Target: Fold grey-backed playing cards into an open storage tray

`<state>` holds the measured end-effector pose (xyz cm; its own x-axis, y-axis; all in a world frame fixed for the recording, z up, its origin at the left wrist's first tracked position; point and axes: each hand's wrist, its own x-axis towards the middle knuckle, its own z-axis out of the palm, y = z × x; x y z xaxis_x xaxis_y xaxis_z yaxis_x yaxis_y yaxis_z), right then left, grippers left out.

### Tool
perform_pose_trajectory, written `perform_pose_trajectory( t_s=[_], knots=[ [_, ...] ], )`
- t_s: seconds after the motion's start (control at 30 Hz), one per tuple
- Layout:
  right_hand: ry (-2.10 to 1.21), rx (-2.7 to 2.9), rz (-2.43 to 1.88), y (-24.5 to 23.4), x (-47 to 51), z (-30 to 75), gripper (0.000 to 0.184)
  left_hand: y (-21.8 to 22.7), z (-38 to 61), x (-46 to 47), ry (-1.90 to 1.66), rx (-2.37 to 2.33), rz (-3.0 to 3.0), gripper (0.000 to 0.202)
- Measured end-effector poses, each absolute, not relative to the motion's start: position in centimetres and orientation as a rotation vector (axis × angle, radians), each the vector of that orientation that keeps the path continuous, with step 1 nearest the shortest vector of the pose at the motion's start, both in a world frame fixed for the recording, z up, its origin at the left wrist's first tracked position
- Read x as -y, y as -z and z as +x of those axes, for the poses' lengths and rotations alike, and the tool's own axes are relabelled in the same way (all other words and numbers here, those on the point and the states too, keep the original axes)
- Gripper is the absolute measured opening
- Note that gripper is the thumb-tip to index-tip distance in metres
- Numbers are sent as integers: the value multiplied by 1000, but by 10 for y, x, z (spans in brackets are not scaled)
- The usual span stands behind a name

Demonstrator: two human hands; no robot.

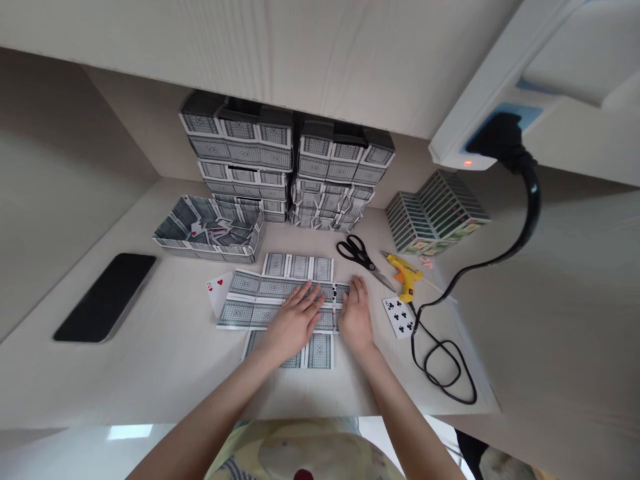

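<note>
Cards, face down and joined edge to edge, make a flat cross-shaped sheet (255,285) at the centre of the frame, lying on the pale table (150,360). The left hand (293,323) rests on its middle, fingers straight and slightly spread, gripping nothing. The right hand (356,319) lies just beside it at the sheet's right edge, fingers likewise extended, pressing down rather than holding.

Thin glossy card on a smooth laminate top probably slides easily. An uneven push from either palm could skew the sheet or buckle it along a seam. The black cable (440,360) loops close to the right forearm, so a careless sweep could snag it and drag the glue gun (406,275) across the cards. Whether its nozzle is hot cannot be told. The scissors (359,253) lie near the right fingertips, blades pointing towards the gun.

The card backs carry a grey lattice print inside white borders. The same pattern covers the boxy, drawer-like stacks (240,157) at upper centre and the open tray (200,252) left of centre. The glue gun is yellow plastic. The phone (106,295) at left is a glossy black slab. A six of clubs (399,316) lies face up just right of the right hand.
</note>
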<state>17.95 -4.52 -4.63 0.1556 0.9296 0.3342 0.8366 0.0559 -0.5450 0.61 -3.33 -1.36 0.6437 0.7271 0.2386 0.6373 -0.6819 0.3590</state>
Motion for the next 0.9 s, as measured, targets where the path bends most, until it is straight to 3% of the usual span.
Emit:
perform_pose_trajectory(
  t_s=[0.33,0.7,0.9],
  knots=[
    [-323,1764,-1687,43,42,180,54,12,6,33,-552,-1090,2601,40],
    [-435,1594,-1549,17,48,180,47,10,7,34,-585,-1098,2598,39],
    [-695,1288,-1429,9,49,170,68,7,9,36,-563,-1131,2582,38]
  ],
)
